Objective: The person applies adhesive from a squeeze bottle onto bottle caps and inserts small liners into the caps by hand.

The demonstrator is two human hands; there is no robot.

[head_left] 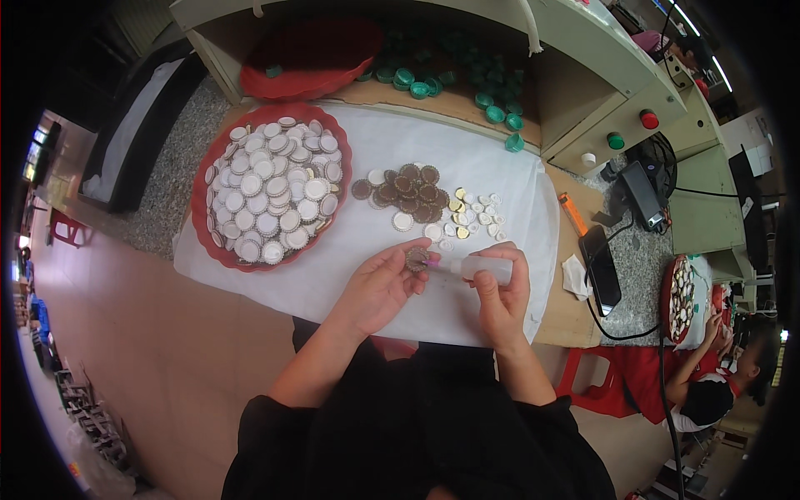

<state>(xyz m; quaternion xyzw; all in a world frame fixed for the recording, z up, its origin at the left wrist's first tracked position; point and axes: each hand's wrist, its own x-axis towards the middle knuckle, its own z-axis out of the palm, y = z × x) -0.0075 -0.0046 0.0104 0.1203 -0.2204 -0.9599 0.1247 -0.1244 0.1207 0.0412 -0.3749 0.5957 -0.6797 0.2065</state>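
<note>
My left hand (379, 287) pinches a small brown scalloped round cap (416, 259) over a white sheet (492, 167) on the table. My right hand (502, 292) grips a small clear squeeze bottle (482, 267) lying sideways, its pink nozzle touching the cap. Just beyond the hands lies a cluster of brown caps (408, 192) and, to its right, a scatter of small white and gold pieces (471, 215).
A red tray (202, 187) full of white scalloped caps sits at the left. Farther back are a second red tray (312, 58) and green bottle caps (450, 75) under a cream machine housing. A phone (602, 268) with cable lies right. Another person (708, 383) sits lower right.
</note>
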